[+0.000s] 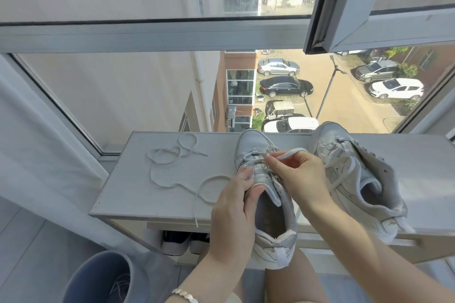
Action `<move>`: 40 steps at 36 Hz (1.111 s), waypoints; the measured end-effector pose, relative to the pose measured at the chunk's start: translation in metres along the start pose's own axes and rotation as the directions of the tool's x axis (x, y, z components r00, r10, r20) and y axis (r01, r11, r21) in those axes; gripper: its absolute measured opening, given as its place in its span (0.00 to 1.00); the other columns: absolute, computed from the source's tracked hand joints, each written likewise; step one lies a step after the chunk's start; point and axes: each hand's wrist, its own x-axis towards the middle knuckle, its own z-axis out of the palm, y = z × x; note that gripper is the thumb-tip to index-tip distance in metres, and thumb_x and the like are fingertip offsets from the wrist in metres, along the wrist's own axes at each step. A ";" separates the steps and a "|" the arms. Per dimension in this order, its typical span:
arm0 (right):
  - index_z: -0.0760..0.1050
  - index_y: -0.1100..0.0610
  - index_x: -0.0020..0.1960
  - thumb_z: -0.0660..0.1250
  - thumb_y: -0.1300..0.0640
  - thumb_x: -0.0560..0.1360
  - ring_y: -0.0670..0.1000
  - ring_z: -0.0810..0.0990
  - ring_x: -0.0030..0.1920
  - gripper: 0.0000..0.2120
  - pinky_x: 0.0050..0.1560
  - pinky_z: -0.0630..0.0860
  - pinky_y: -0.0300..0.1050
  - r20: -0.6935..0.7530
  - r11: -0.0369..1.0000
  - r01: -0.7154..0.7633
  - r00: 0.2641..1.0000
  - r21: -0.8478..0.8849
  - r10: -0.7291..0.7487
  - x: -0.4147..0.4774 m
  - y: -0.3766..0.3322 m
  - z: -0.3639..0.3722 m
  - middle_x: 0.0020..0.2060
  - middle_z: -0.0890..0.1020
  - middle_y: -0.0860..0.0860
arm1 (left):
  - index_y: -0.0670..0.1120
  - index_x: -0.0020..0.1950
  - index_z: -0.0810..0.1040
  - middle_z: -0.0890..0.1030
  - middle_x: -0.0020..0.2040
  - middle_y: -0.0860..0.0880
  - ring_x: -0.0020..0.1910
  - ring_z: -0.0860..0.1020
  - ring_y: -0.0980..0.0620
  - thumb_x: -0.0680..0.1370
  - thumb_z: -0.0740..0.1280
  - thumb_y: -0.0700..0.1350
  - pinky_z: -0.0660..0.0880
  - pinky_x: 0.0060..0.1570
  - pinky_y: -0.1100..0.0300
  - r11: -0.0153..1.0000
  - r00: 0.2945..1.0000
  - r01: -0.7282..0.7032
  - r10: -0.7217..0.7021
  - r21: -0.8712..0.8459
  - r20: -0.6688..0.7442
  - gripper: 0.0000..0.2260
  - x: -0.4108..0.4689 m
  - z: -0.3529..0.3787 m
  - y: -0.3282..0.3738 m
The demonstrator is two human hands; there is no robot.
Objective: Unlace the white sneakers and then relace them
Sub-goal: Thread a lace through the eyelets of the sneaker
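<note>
While the left hand (234, 209) grips the tongue of the near white sneaker (275, 233) on the shelf (138, 194), the right hand (300, 174) pinches its lace (293, 151) above the eyelets. The second sneaker (357, 179) lies at 3 o'clock, a loose lace (167, 162) at 9 o'clock.

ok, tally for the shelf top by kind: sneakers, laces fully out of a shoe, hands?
White sneakers: 2 (held sneaker, right sneaker)
Loose lace: 1
Hands: 2 (left hand grips the held sneaker, right hand pinches its threaded lace)
Total: 5
</note>
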 end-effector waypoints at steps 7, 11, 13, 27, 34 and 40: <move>0.81 0.56 0.36 0.75 0.61 0.68 0.38 0.79 0.34 0.04 0.37 0.75 0.30 0.134 0.949 0.133 0.986 -0.286 -0.098 -0.002 -0.009 -0.007 0.33 0.82 0.44 | 0.53 0.52 0.73 0.77 0.59 0.56 0.60 0.73 0.65 0.79 0.55 0.61 0.70 0.58 0.72 1.000 1.000 -0.016 0.016 0.005 0.015 0.15 0.001 -0.001 0.001; 0.81 0.59 0.36 0.76 0.62 0.67 0.40 0.79 0.34 0.04 0.38 0.74 0.29 0.173 0.862 0.229 0.971 -0.452 -0.167 0.000 -0.014 -0.010 0.33 0.80 0.40 | 0.52 0.53 0.72 0.77 0.59 0.56 0.59 0.75 0.60 0.80 0.55 0.60 0.72 0.57 0.69 0.999 0.998 -0.047 0.046 0.017 0.030 0.14 0.003 0.001 0.004; 0.82 0.59 0.36 0.76 0.62 0.66 0.42 0.80 0.35 0.04 0.41 0.75 0.31 0.206 0.832 0.263 0.961 -0.488 -0.183 0.001 -0.017 -0.011 0.33 0.79 0.39 | 0.51 0.53 0.74 0.77 0.58 0.56 0.60 0.75 0.59 0.80 0.55 0.60 0.72 0.57 0.70 0.998 0.998 -0.058 0.057 0.024 0.032 0.16 0.003 0.001 0.004; 0.71 0.47 0.53 0.65 0.58 0.75 0.37 0.78 0.42 0.10 0.44 0.72 0.28 0.441 0.786 0.397 0.880 -0.474 -0.178 -0.008 -0.017 -0.022 0.45 0.81 0.39 | 0.47 0.49 0.78 0.79 0.55 0.58 0.55 0.76 0.62 0.78 0.58 0.60 0.70 0.55 0.73 0.998 0.998 -0.005 0.001 0.055 0.070 0.18 0.010 -0.008 0.009; 0.72 0.46 0.48 0.65 0.57 0.74 0.35 0.77 0.44 0.07 0.49 0.74 0.39 0.361 0.860 0.240 0.930 -0.451 -0.071 -0.015 -0.012 -0.026 0.42 0.81 0.36 | 0.46 0.43 0.80 0.75 0.44 0.52 0.44 0.74 0.54 0.78 0.64 0.46 0.69 0.44 0.62 0.933 0.863 0.164 -0.293 0.321 0.412 0.08 0.065 -0.025 0.027; 0.72 0.49 0.47 0.63 0.61 0.74 0.35 0.76 0.42 0.07 0.43 0.71 0.31 0.335 0.885 0.210 0.940 -0.416 -0.065 -0.016 -0.011 -0.021 0.42 0.81 0.40 | 0.48 0.44 0.83 0.76 0.35 0.52 0.33 0.72 0.56 0.73 0.67 0.42 0.66 0.32 0.67 0.838 0.643 0.107 -0.468 0.535 0.606 0.05 0.105 -0.031 0.040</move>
